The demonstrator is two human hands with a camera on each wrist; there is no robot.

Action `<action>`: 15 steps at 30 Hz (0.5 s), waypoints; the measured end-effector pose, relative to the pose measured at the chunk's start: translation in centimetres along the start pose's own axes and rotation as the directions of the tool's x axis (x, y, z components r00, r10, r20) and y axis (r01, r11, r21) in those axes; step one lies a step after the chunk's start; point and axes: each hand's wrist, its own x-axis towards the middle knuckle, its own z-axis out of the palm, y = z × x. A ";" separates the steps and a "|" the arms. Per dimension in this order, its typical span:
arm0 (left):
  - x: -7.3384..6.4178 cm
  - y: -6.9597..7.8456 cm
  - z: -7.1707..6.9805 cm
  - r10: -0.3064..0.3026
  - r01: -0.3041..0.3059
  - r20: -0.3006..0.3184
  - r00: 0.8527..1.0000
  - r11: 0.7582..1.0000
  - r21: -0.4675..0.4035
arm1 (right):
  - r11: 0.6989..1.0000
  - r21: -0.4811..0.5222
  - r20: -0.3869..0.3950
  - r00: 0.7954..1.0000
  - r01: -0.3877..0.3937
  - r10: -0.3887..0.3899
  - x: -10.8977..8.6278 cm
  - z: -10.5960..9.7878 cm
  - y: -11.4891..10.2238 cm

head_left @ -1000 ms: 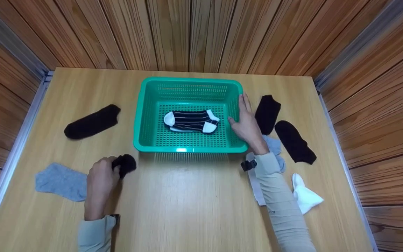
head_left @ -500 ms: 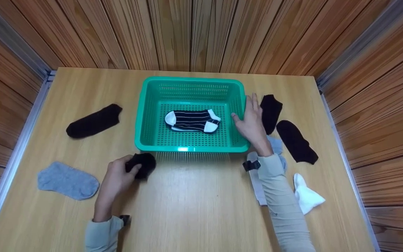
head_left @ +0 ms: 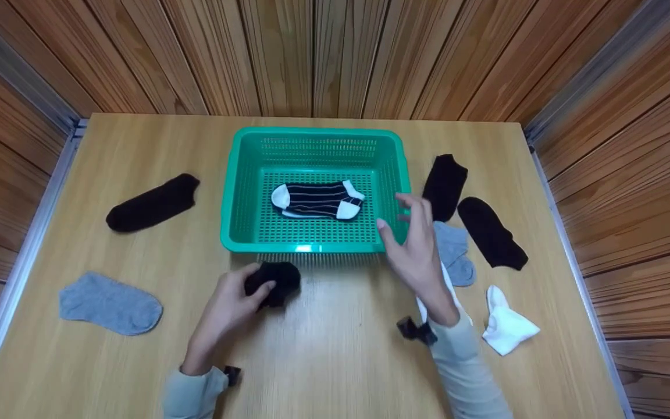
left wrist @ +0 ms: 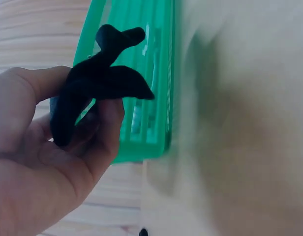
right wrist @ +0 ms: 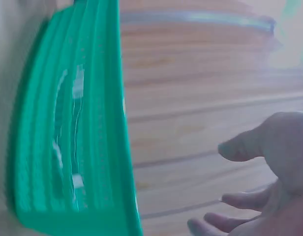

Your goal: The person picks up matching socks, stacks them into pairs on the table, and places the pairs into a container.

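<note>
My left hand (head_left: 233, 302) pinches a bunched black sock (head_left: 280, 283) between thumb and fingers, just in front of the green basket (head_left: 226, 192). In the left wrist view the same black sock (left wrist: 102, 81) hangs in folds from the grip. My right hand (head_left: 419, 253) hovers at the basket's front right corner, its fingers spread and holding nothing; the right wrist view shows it apart from the basket wall (right wrist: 68, 147). Inside the basket lie black-and-white striped socks (head_left: 317, 201), stacked flat.
To the left lie a black sock (head_left: 153, 203) and a grey sock (head_left: 111, 304). On the right are two black socks (head_left: 445, 187), (head_left: 491, 234), a folded grey sock (head_left: 454, 253) and a white sock (head_left: 508, 326). Another white sock is partly hidden under my right forearm. Wood-panel walls (head_left: 285, 58) border the table.
My left hand has carried the black sock rightward from beside the grey sock to the basket's front. The right hand has come off the basket's right rim and moved toward me.
</note>
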 end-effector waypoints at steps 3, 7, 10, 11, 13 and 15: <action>0.0 0.3 1.2 0.006 -0.005 0.013 1.000 1.000 -0.024 | 0.994 0.108 0.001 1.000 0.027 -0.027 -2.4 0.7 -0.3; -0.1 0.8 2.6 -0.013 0.015 0.036 0.999 0.998 -0.064 | 0.971 0.231 0.142 0.990 -0.055 0.022 -5.2 1.9 0.3; -0.3 1.2 3.6 -0.026 0.032 0.055 0.998 0.994 -0.103 | 0.959 0.235 0.286 0.954 -0.159 0.088 -6.8 3.5 1.3; -0.3 1.3 4.0 -0.024 0.031 0.060 0.998 0.993 -0.115 | 0.955 0.227 0.331 0.938 -0.188 0.106 -7.2 4.0 1.7; -0.4 1.4 4.6 -0.012 0.024 0.082 0.997 0.989 -0.143 | 0.947 0.210 0.409 0.902 -0.242 0.140 -7.9 5.2 2.5; -0.4 1.6 5.2 0.007 0.012 0.113 0.994 0.985 -0.173 | 0.931 0.214 0.472 0.866 -0.295 0.165 -8.4 6.1 3.1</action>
